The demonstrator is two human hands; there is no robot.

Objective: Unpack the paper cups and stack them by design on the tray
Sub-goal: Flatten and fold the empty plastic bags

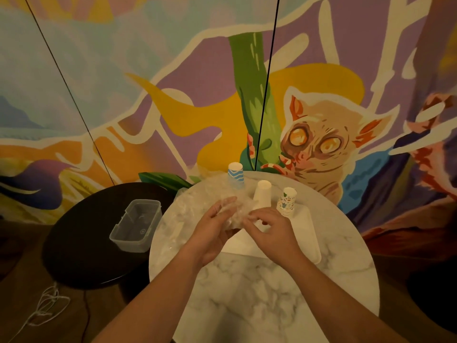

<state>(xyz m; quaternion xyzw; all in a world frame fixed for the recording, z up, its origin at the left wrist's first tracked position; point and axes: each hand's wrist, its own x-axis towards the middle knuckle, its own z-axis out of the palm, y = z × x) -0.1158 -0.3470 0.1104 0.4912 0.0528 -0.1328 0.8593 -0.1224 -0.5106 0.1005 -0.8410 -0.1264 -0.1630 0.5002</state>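
Three upside-down stacks of paper cups stand at the far side of a white tray: a blue wave-patterned stack, a plain white stack and a stack with small colourful figures. A crumpled clear plastic wrapper lies over the tray's left part and the table. My left hand holds the wrapper from below with fingers curled under it. My right hand pinches the wrapper's edge just in front of the white stack. Whether any cup is inside the wrapper is hidden.
The tray sits on a round marble table. To the left is a lower dark round table bearing an empty clear plastic box. A painted mural wall rises close behind. White string lies on the floor at lower left.
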